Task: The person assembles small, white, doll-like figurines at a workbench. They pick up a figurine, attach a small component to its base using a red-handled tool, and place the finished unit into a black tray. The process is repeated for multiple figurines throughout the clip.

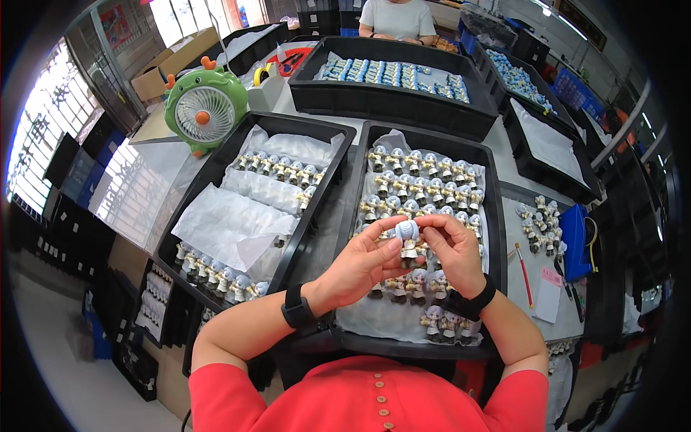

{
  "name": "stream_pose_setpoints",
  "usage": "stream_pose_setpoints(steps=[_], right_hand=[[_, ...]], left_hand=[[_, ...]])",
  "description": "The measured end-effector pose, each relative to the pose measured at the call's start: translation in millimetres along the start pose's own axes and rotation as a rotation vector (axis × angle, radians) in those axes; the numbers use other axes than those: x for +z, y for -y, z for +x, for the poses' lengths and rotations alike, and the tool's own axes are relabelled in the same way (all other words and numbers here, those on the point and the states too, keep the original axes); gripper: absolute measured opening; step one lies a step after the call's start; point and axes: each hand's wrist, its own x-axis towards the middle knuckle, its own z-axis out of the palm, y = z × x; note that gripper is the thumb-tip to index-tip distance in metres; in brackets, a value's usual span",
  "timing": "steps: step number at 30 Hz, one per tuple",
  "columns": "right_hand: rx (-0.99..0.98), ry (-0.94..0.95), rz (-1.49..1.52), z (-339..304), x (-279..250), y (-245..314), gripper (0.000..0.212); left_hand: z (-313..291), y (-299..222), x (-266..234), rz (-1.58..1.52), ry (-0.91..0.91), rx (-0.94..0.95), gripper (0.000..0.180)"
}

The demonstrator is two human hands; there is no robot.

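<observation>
Between both hands I hold a small figurine (408, 232) with pale blue-grey hair and a white and gold outfit, above the right-hand black tray. My left hand (372, 253) grips it from the left with thumb and fingers. On its other side my right hand (455, 248) pinches near the head. Beneath them, the black tray (493, 209) carries rows of similar figurines (425, 176) on white paper. To the left, another black tray (216, 173) holds more of these figurines (277, 167), partly covered by white sheets (230, 223).
A green fan (205, 108) stands beyond the left tray. At the back, a large black tray (389, 97) holds blue and yellow pieces, with a person (398, 18) behind it. On the right lie more figurines (540, 225), a red pen (523, 277), a white card (549, 299) and a blue box (575, 241).
</observation>
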Motion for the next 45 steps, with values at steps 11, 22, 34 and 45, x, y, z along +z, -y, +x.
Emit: stream_pose_setpoints(steps=[11,22,34,45], right_hand=[[-0.131,0.144,-0.202,-3.1,3.0,5.4,0.058],[-0.163,0.136,-0.297,-3.1,2.4,3.3,0.065],[-0.182,0.069,-0.333,-3.5,4.4,1.1,0.055],[-0.474,-0.006,-0.603,-5.9,6.2,8.5,0.026]], left_hand=[[0.8,-2.2,-5.4,-0.034,-0.007,0.097,0.046],[0.4,-3.6,-4.6,-0.041,-0.003,0.129,0.044],[0.5,-5.4,-5.2,-0.076,-0.008,0.116,0.038],[1.0,-5.0,-7.0,-0.125,0.008,0.156,0.037]])
